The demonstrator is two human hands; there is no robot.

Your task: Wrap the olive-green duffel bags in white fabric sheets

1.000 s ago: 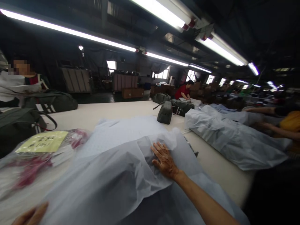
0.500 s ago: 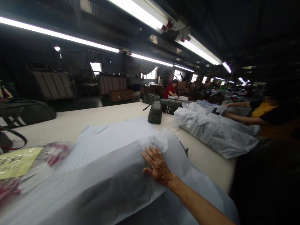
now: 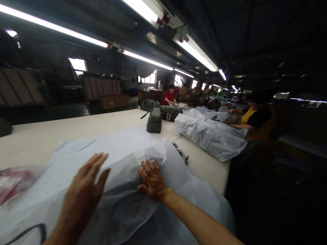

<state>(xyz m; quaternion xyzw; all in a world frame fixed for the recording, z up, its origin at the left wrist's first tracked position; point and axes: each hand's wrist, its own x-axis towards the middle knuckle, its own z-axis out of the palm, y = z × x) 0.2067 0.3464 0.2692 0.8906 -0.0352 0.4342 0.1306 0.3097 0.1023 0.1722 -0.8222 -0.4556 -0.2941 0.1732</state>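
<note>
A large pale grey translucent sheet [image 3: 127,200], perhaps thin plastic or paper, drapes over something dark that shows faintly through it. My right hand [image 3: 152,180] lies flat on top of it, fingers spread. Over the sheet's left part is my left hand [image 3: 85,190], its fingers stretched out and slightly blurred; it holds nothing, and whether it touches the sheet I cannot tell. Beyond both hands spreads a light bluish patterned sheet [image 3: 102,144] on the white table [image 3: 33,132]. A dark strap loop [image 3: 35,229] shows at the lower left.
A clear bag with pink contents [image 3: 17,183] lies at the left. Green-grey bags [image 3: 154,120] stand across the table. To the right is another sheet-covered bundle [image 3: 209,134], with a co-worker in yellow and black [image 3: 251,117] beside it. A person in red [image 3: 168,97] works farther back.
My left hand has come into view at the lower left. My right hand stays flat on the sheet. The view has turned right, and the yellow label has left the picture.
</note>
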